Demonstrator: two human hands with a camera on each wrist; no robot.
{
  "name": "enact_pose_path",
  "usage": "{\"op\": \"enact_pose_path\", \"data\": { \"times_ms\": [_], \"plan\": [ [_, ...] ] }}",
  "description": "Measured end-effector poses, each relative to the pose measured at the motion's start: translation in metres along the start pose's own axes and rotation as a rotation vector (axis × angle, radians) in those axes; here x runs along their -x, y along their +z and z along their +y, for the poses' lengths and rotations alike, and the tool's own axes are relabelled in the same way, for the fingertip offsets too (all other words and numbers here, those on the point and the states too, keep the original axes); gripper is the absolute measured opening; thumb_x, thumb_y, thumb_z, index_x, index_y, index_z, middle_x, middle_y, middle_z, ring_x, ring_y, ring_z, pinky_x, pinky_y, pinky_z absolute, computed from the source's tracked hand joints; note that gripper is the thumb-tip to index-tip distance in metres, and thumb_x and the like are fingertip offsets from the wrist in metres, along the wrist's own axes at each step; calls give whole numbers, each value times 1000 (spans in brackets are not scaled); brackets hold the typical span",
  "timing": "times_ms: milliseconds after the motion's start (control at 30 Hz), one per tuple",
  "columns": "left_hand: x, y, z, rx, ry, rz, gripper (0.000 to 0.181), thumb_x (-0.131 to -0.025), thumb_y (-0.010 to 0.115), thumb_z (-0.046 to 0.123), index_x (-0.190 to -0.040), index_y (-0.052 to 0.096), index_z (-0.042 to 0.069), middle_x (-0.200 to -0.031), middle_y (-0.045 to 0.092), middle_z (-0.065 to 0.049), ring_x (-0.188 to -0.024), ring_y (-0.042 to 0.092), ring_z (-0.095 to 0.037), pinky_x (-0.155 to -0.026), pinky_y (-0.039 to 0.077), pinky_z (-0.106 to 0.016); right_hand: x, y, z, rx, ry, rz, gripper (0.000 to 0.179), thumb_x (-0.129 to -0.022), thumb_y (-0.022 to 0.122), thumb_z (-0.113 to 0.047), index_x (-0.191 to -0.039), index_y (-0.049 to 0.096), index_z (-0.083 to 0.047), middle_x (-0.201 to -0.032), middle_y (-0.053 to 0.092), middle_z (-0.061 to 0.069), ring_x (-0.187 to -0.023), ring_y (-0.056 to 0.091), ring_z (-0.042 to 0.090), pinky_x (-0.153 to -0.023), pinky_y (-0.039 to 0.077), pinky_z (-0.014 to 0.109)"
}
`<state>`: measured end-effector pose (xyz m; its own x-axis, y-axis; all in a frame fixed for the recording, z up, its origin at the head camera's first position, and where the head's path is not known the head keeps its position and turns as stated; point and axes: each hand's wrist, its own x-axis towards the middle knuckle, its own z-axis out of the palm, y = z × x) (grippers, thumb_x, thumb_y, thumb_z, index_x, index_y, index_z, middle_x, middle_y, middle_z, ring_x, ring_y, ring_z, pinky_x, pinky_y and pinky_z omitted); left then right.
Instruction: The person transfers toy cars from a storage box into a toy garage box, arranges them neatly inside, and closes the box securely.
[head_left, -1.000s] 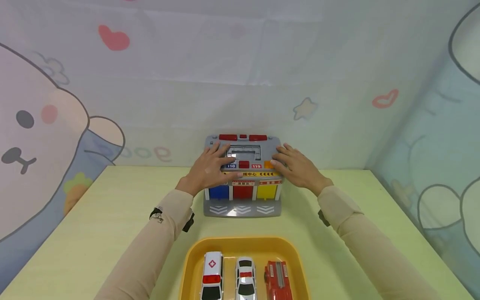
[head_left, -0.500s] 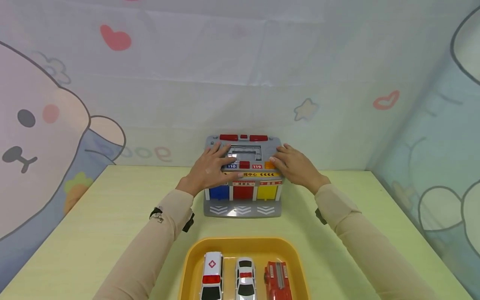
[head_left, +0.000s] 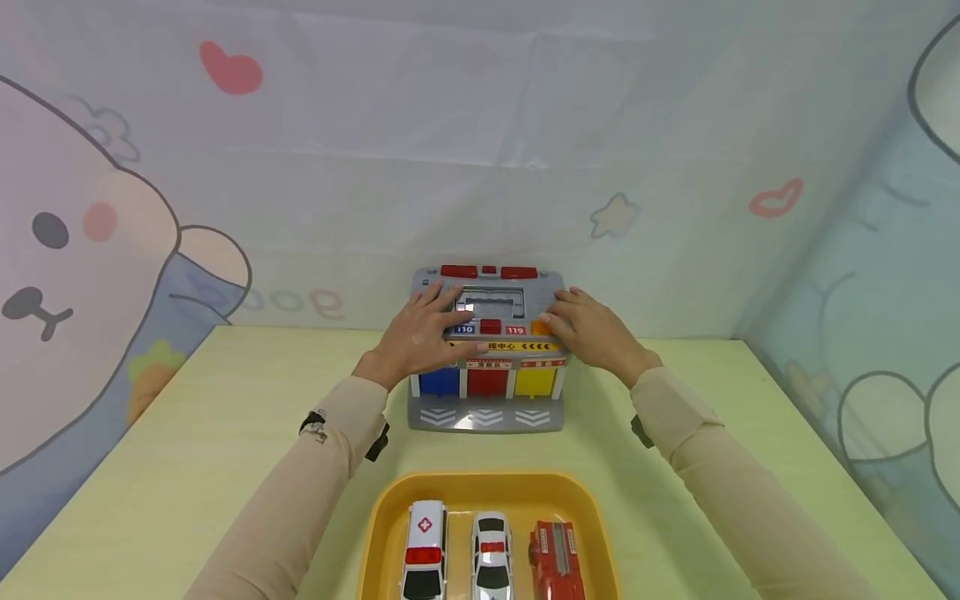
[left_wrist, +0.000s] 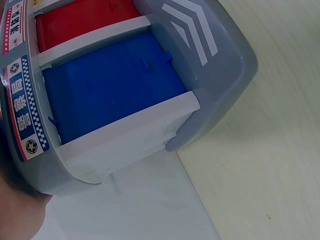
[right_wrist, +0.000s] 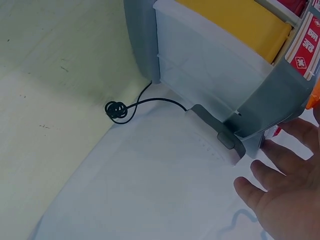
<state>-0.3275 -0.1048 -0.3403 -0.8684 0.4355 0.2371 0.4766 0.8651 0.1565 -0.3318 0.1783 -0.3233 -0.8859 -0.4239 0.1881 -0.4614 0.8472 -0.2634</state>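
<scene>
The toy garage [head_left: 486, 417] stands at the rear of the table [head_left: 247, 400]. The left hand [head_left: 418, 335] lies, fingers apart, on its roof [head_left: 546, 288]; the right hand [head_left: 597, 335] rests loosely at its edge, thumb apparently on the orange button [head_left: 539, 328]. Progress appears early: doors [head_left: 487, 382] down, toy cars [head_left: 492, 557] outside, in the tray [head_left: 487, 480]. Only the right wrist view shows the coiled cord [right_wrist: 116, 109].
</scene>
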Motion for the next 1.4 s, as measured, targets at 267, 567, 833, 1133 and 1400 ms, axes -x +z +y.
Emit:
{"op": "enact_pose_path", "data": {
  "times_ms": [267, 567, 833, 1133, 1400],
  "plan": [
    [0, -1, 1, -5, 2, 1, 75, -88, 54, 69, -145, 55, 20, -166, 25, -9, -157, 9, -33, -126, 11, -53, 1, -2, 1, -20, -1, 8, 47, -106, 45, -40, -131, 64, -6, -157, 39, 23, -150, 26, 44, -121, 23, 59],
    [-1, -3, 4, 1, 6, -5, 75, -89, 53, 68, -146, 54, 21, -166, 24, -9, -157, 8, -32, -126, 10, -53, 4, -2, 1, -18, 7, 11, 48, -106, 44, -40, -131, 64, -5, -157, 38, 23, -150, 27, 44, -122, 23, 58],
    [1, -5, 5, 13, 7, 0, 74, -89, 54, 68, -145, 55, 20, -166, 25, -9, -157, 9, -32, -126, 10, -52, 6, -5, -1, -23, 5, 10, 47, -106, 44, -40, -128, 65, -4, -157, 39, 23, -149, 29, 43, -122, 24, 57],
    [2, -6, 3, 17, 3, 7, 72, -89, 55, 67, -145, 55, 20, -166, 27, -9, -157, 10, -32, -126, 11, -52, 3, -4, -4, -29, 9, 10, 48, -106, 45, -42, -129, 65, -5, -156, 40, 23, -149, 30, 43, -122, 25, 57],
    [4, -4, 1, 9, 0, -1, 73, -89, 55, 67, -144, 55, 20, -166, 27, -10, -157, 10, -33, -126, 11, -52, 3, 2, -5, -8, 32, -5, 49, -106, 44, -43, -131, 65, -7, -158, 39, 20, -149, 30, 41, -121, 26, 57]
  ]
}}
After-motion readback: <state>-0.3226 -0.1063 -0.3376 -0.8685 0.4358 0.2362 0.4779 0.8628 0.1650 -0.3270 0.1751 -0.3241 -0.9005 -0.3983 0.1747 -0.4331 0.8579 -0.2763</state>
